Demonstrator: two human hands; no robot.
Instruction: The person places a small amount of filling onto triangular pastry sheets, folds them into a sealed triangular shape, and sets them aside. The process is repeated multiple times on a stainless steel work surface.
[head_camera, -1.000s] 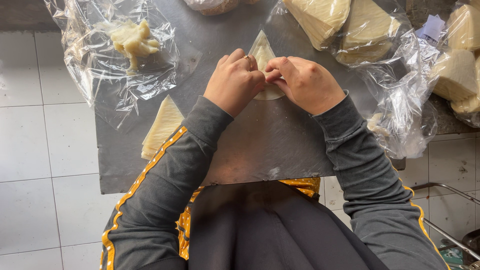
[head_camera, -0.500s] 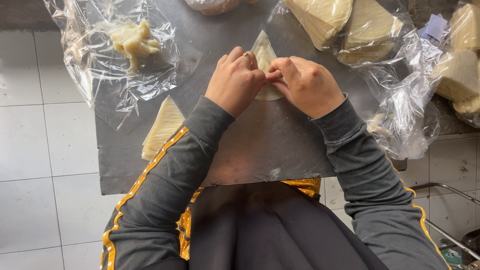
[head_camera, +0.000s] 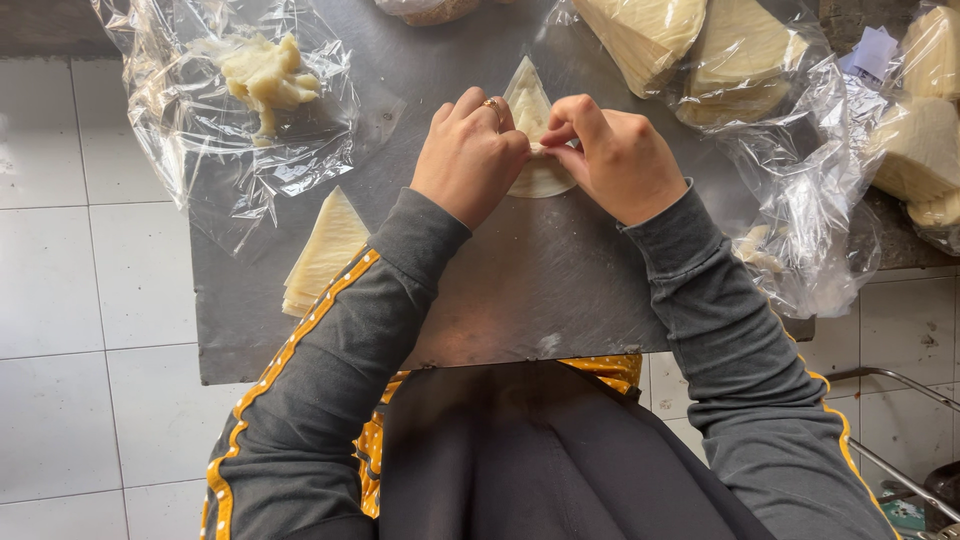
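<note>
1. Here, the left hand (head_camera: 468, 150) and right hand (head_camera: 618, 158) both pinch the pastry triangle (head_camera: 532, 120) at the middle of the metal table (head_camera: 540, 290).
2. It looks partly folded, its point still open.
3. A stack of sheets (head_camera: 325, 252) left of it waits unfolded.

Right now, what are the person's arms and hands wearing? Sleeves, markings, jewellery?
Both arms are in long dark grey sleeves with a yellow-orange stripe down the outer seam, plain on the left sleeve, partly seen on the right sleeve. Cuffs end at the wrists. Both hands are bare, no gloves. The left hand wears a gold-coloured ring; no ring is visible on the right hand.
</note>
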